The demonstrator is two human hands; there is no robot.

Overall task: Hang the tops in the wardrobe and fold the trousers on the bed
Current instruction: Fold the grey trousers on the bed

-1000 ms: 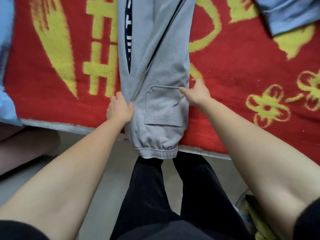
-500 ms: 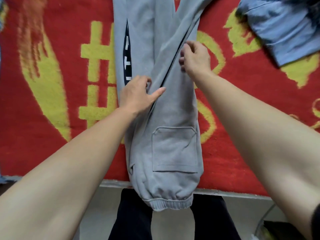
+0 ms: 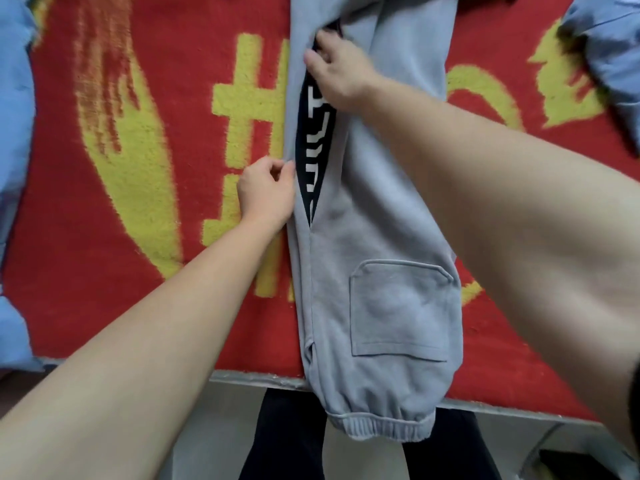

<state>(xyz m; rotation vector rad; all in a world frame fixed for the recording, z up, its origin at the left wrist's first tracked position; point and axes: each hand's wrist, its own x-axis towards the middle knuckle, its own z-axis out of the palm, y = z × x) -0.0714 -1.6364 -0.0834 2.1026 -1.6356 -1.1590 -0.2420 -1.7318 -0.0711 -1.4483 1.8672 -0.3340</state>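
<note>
- Trousers (image 3: 381, 237): grey, laid lengthwise on the bed, running away from the person. They lie on a red blanket (image 3: 52, 237) with a yellow pattern.
- Cuff (image 3: 381, 431): elasticated, hanging over the bed edge (image 3: 249, 375) on the person's side.
- Pocket (image 3: 398, 313): a flat patch pocket on the top layer, a little above the cuff.
- Stripe (image 3: 315, 140): black with white lettering, showing in a narrow gap between two grey folds on the left half of the trousers.
- Left hand (image 3: 266, 194): at the left border of the trousers, level with the lower part of the stripe. Grip closed, with curled fingers and thumb pinching the grey edge just beside the stripe. The heel of the hand is over the blanket.
- Right hand (image 3: 341, 72): further up the trousers, at the upper end of the stripe. Grip closed on the cloth, with the fingers bent over the edge of the right-hand grey fold and the thumb alongside. Fingertips are partly hidden in the fold.
- Both forearms are bare and reach forward over the bed.
- Blue garment (image 3: 14, 150): lies along the left edge of the blanket, well apart from the trousers.
- Second blue garment (image 3: 606, 46): at the upper right corner, also apart from the trousers.
- Legs (image 3: 287, 445): the person's own, in black, standing against the bed below the cuff.
</note>
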